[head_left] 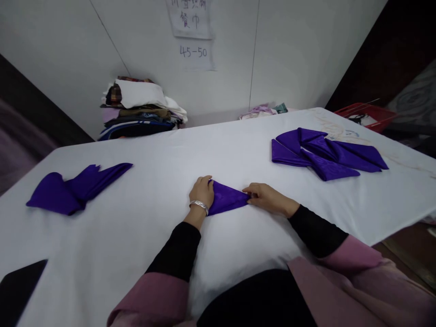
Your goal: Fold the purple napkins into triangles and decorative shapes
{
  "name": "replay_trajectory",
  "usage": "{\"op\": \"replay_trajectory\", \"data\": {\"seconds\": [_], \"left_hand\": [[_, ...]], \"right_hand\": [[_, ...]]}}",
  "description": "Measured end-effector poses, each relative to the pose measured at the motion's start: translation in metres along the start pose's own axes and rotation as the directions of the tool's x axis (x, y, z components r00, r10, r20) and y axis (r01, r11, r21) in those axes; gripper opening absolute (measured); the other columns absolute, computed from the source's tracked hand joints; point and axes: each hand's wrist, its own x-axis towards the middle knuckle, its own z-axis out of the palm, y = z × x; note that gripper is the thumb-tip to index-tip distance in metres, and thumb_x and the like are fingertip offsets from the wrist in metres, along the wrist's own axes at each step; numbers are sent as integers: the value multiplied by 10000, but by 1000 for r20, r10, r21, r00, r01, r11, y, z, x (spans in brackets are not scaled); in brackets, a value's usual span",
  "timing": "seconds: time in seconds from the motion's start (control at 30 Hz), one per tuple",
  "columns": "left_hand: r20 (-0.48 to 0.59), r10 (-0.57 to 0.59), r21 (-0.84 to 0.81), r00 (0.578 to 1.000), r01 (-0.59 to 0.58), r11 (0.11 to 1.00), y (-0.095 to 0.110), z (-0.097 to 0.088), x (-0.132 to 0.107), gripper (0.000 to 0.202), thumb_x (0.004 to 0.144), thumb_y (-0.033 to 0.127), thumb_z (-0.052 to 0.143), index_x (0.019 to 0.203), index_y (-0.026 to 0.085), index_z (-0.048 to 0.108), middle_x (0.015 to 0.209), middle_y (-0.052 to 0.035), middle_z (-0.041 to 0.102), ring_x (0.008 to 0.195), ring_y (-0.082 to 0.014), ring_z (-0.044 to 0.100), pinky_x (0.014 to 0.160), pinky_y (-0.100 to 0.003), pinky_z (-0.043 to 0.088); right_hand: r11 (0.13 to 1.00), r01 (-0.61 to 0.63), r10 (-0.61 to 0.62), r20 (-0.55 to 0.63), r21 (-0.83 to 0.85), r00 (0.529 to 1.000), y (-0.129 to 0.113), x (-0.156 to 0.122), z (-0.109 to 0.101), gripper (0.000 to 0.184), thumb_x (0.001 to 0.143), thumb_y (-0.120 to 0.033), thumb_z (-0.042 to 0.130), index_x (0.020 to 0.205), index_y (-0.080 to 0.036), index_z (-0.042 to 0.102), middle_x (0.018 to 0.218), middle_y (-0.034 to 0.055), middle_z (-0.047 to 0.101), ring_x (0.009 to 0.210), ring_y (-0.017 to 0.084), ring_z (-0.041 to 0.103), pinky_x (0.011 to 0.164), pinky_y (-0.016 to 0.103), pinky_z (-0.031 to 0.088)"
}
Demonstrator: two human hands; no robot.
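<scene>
A purple napkin (225, 199), folded to a tapering wedge, lies on the white-covered table before me. My left hand (203, 193), with a silver bracelet at its wrist, is closed over the wide left end, its fingertips at the upper corner. At the narrow right end, my right hand (264, 196) pinches the tip between thumb and fingers. Part of each end is hidden by the hands. Off to the left lies loosely folded purple cloth (73, 190). Several folded purple pieces (323, 154) overlap one another at the right.
Against the wall stands a stack of folded fabrics (139, 111). More cloth (260, 111) lies behind the table's far edge. A red basket (368, 116) is at the far right. One dark flat object (20, 288) rests at the near left. Handwritten paper signs (193, 52) hang on the wall.
</scene>
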Motion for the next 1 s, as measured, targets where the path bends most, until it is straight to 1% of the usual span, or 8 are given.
{"op": "replay_trajectory", "data": {"seconds": [0.2, 0.3, 0.37, 0.47, 0.53, 0.63, 0.8, 1.0], "left_hand": [[-16, 40, -6, 999, -40, 999, -3, -2, 0, 336, 879, 227, 420, 1188, 204, 551, 1175, -78, 578, 1071, -222, 548, 898, -350, 457], [-82, 172, 37, 982, -169, 985, 1, -7, -5, 356, 863, 232, 463, 1206, 174, 541, 1257, -108, 534, 1150, -252, 487, 951, -394, 417], [-90, 302, 69, 949, -296, 953, 7, -10, -14, 362, 865, 298, 489, 1204, 185, 539, 1289, -108, 518, 1186, -265, 452, 982, -433, 378], [32, 480, 65, 877, -481, 874, 18, -11, -31, 456, 837, 445, 529, 1234, 223, 509, 1346, -87, 484, 1239, -265, 408, 1024, -471, 320], [149, 526, 47, 837, -538, 842, 22, -9, -40, 519, 821, 473, 545, 1274, 231, 473, 1395, -82, 441, 1282, -270, 368, 1050, -494, 278], [241, 490, 29, 838, -511, 859, 21, -2, -45, 445, 883, 396, 470, 1297, 234, 454, 1406, -67, 438, 1309, -244, 348, 1072, -487, 251], [235, 477, -17, 847, -488, 873, 13, 5, -39, 384, 929, 355, 379, 1282, 240, 476, 1380, -40, 477, 1308, -204, 356, 1080, -453, 251], [219, 484, -40, 847, -488, 872, 12, 6, -38, 384, 937, 378, 348, 1274, 261, 490, 1373, -26, 485, 1308, -202, 356, 1075, -454, 254]], "right_hand": [[962, 112, -132, -67, -250, 989, -5, 2, 10, 260, 854, -124, 478, 1056, -199, 623, 961, 44, 632, 853, 159, 573, 747, 267, 420], [954, 117, -142, -75, -275, 987, 0, 2, 13, 243, 869, -140, 469, 1053, -192, 618, 957, 47, 630, 844, 158, 574, 739, 264, 426], [958, 124, -150, -81, -259, 985, 2, 3, 13, 223, 870, -148, 478, 1035, -190, 623, 939, 42, 632, 827, 155, 573, 734, 260, 427], [969, 127, -150, -97, -213, 984, 5, 4, 14, 200, 870, -157, 485, 1002, -193, 632, 904, 34, 634, 801, 149, 572, 728, 261, 424], [976, 123, -144, -107, -180, 984, 5, 4, 13, 197, 874, -166, 481, 995, -193, 634, 900, 36, 634, 802, 149, 571, 732, 269, 420], [987, 123, -131, -85, -99, 988, 4, 3, 8, 186, 873, -225, 508, 1002, -196, 639, 883, 33, 630, 781, 150, 561, 710, 276, 414], [982, 70, -72, 6, 176, 997, 8, -1, 1, 347, 805, -338, 619, 1129, -215, 600, 814, -1, 600, 681, 131, 527, 611, 251, 397], [991, 94, -89, -48, 97, 995, 11, 2, 6, 316, 810, -308, 614, 1116, -229, 612, 830, 7, 614, 698, 136, 530, 643, 268, 396]]}}
